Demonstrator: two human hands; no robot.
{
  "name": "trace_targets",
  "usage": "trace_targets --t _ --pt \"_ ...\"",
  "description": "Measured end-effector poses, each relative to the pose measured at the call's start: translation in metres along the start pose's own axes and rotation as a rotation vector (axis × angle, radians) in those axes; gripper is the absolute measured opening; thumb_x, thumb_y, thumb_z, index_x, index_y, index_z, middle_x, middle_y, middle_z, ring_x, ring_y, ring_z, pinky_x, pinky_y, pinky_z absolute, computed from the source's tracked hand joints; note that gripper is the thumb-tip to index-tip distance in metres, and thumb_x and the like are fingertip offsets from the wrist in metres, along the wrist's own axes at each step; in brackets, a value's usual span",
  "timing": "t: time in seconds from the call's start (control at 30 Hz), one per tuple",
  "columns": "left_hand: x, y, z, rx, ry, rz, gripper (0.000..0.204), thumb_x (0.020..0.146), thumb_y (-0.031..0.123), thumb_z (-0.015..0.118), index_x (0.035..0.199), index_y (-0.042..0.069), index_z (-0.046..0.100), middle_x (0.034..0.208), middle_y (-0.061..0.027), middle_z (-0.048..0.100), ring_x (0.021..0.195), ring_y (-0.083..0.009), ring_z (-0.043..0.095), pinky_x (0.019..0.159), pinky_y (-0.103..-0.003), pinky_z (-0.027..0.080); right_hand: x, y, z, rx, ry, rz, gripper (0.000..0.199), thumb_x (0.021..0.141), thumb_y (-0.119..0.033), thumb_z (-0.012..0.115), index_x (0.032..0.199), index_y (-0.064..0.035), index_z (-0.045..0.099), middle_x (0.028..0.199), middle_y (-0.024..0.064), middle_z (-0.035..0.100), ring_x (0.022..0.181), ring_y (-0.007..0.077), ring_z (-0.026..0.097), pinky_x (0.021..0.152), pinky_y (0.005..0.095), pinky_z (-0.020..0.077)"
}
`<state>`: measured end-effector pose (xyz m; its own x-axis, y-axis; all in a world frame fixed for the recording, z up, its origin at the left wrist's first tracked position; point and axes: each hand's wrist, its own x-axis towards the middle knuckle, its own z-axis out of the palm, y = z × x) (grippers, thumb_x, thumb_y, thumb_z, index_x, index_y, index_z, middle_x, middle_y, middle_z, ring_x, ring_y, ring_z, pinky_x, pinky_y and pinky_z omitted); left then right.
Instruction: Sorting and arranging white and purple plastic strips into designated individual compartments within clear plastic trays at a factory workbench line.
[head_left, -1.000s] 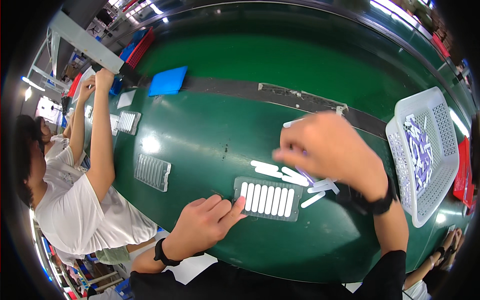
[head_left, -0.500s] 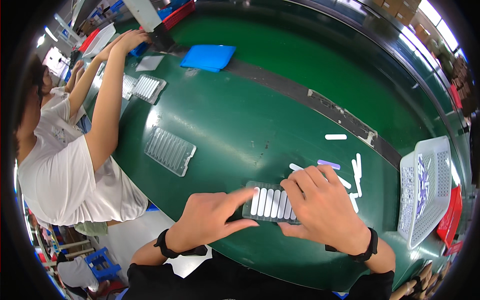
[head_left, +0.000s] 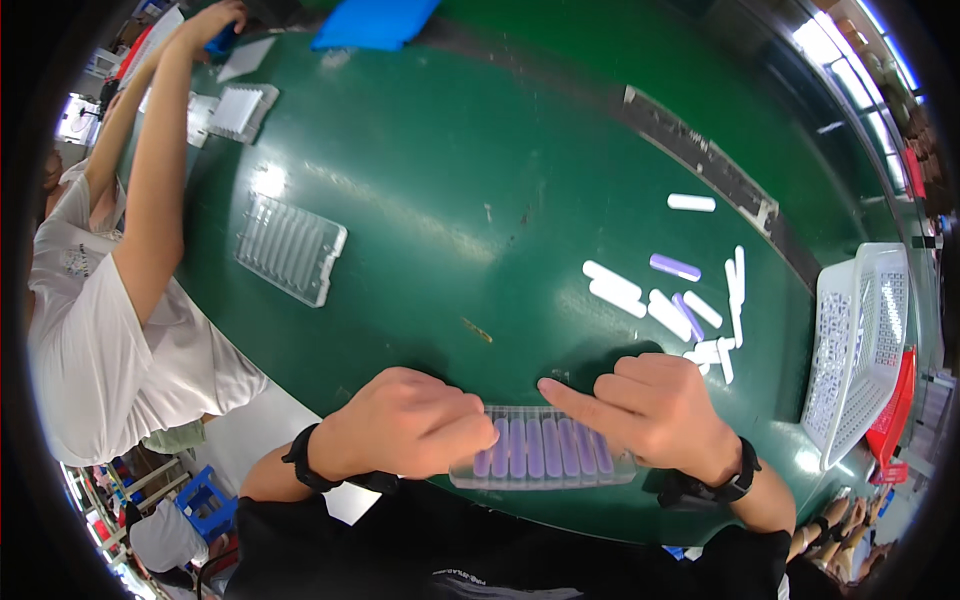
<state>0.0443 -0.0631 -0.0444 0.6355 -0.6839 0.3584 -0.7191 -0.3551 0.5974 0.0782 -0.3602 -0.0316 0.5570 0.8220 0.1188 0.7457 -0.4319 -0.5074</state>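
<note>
A clear ribbed tray (head_left: 545, 448) filled with purple strips lay at the near edge of the green desk (head_left: 450, 210), between the two hands. The left hand (head_left: 405, 425) curled its fingers together over the tray's left end, touching it. The right hand (head_left: 655, 415) rested on the right end, index finger stretched left across the strips, other fingers folded. Loose white and purple strips (head_left: 665, 300) lay beyond, to the right.

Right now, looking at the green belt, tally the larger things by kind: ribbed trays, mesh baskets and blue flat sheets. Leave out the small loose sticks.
Ribbed trays: 3
White mesh basket: 1
Blue flat sheet: 1
Total: 5
</note>
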Motion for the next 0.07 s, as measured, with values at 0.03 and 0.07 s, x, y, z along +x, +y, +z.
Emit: trace_targets --t 0.03,0.07 --pt "-0.0024 0.0005 0.0025 0.042 0.005 0.068 0.017 0.076 0.006 0.074 0.078 0.007 0.057 0.069 -0.0016 0.057 0.049 -0.0151 0.053 0.042 -0.028 0.042 -0.0033 -0.0032 0.0022 -0.147 0.006 -0.086 0.055 0.067 -0.018 0.082 0.121 -0.0140 0.076 0.074 -0.0045 0.059 0.063 0.0132 0.060 0.051 0.0333 0.0473" --pt "-0.0081 0.0045 0.0034 0.065 -0.027 0.088 0.017 0.072 0.006 0.075 0.088 0.011 0.072 0.069 -0.0039 0.059 0.053 -0.0181 0.059 0.047 -0.031 0.049 -0.0026 -0.0056 0.0025 -0.285 0.014 -0.192 0.061 0.066 -0.017 0.082 0.126 -0.0168 0.076 0.076 -0.0045 0.060 0.066 0.0135 0.061 0.051 0.0353 0.0480"
